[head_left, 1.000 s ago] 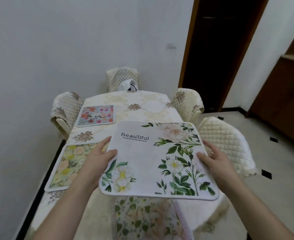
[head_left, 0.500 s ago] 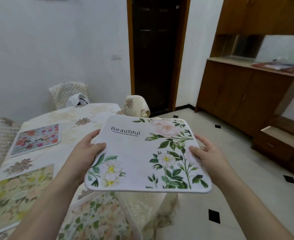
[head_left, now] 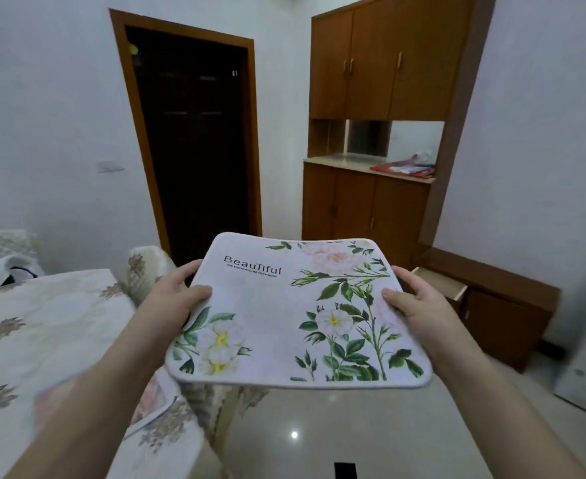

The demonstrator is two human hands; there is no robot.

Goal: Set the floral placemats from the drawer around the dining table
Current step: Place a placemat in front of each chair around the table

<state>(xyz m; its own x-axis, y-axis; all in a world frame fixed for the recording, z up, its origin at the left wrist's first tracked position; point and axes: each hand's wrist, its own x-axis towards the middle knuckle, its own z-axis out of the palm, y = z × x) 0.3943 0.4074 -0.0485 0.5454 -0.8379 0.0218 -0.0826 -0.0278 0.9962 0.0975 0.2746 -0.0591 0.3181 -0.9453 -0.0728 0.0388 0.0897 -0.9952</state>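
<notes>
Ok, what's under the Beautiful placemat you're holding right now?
The placemat is held in the air by the left hand and right hand. Below its near edge show floor and a chair cover; anything directly beneath is hidden.

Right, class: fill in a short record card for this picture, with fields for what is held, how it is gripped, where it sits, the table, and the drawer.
held item: white fabric placemat with green leaves and "Beautiful" lettering
grip: left hand on its left edge, right hand on its right edge
position: in the air, roughly flat, to the right of the table, mostly over the floor
table: cream floral tablecloth; a mat corner shows at its near edge
drawer: light wooden drawer open in the low brown cabinet
</notes>
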